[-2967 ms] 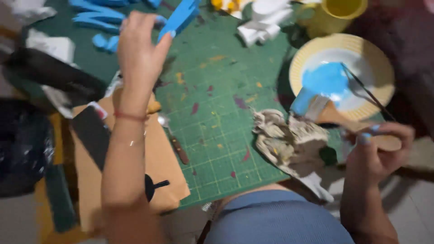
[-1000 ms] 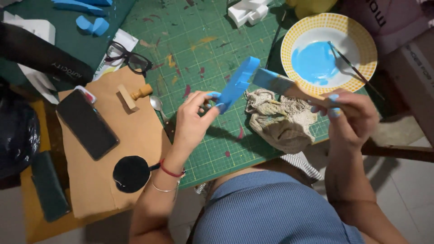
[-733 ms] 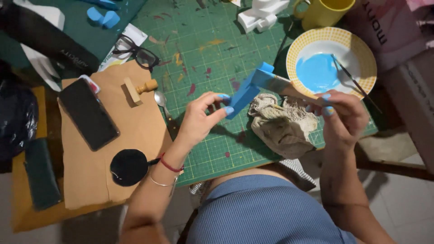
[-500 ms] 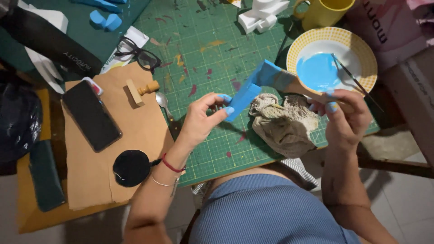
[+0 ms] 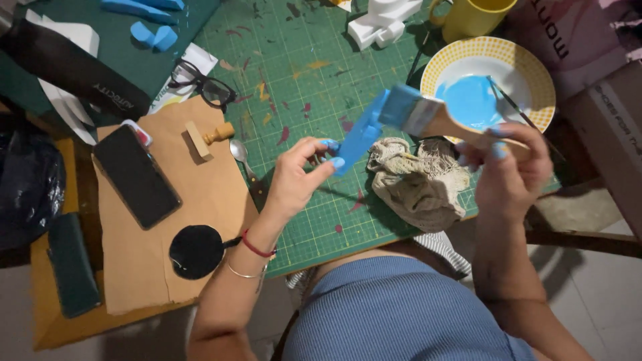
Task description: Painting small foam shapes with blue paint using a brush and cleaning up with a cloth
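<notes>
Two hands busy | left hand (image 5: pixel 294 180) fingers pinch blue piece (image 5: pixel 361 134), mid-frame | right hand (image 5: pixel 511 170) fingers closed round loaded brush (image 5: pixel 418 113) | we judge wet paint may slicken our pinch, dripping onto rag (image 5: pixel 414 184).

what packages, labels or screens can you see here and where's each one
Phone: lying flat on the brown paper at left, dark rectangle, screen off.
Black box: long and narrow, top left on the green mat, small pale lettering.
Cardboard carton: right edge beside the table, brown, dark print on its side.
Pink bag: top right behind the yellow-rimmed plate, dusky pink with large dark letters.
</notes>
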